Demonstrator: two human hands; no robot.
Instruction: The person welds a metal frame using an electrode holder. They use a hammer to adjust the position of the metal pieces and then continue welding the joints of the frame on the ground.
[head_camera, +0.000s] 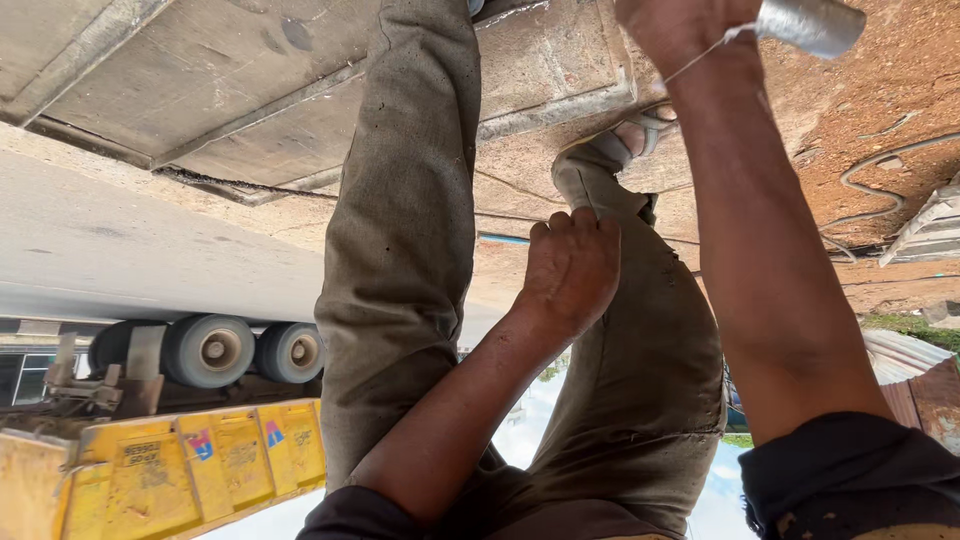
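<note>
My view is upside down. Concrete slabs (250, 90) with raised edges sit near my feet, and bare dirt ground (880, 110) lies open beyond. My left hand (570, 270) rests flat on my trouser leg (640, 330), fingers loose, holding nothing. My right hand (680, 25) is closed around a grey thread spool (810, 22) at the frame's top edge.

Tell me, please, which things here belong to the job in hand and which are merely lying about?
In hand: grey spool and its thin line, held by right hand; left hand on trouser leg.
Lying about: yellow machine, truck wheels, cable on soil.
</note>
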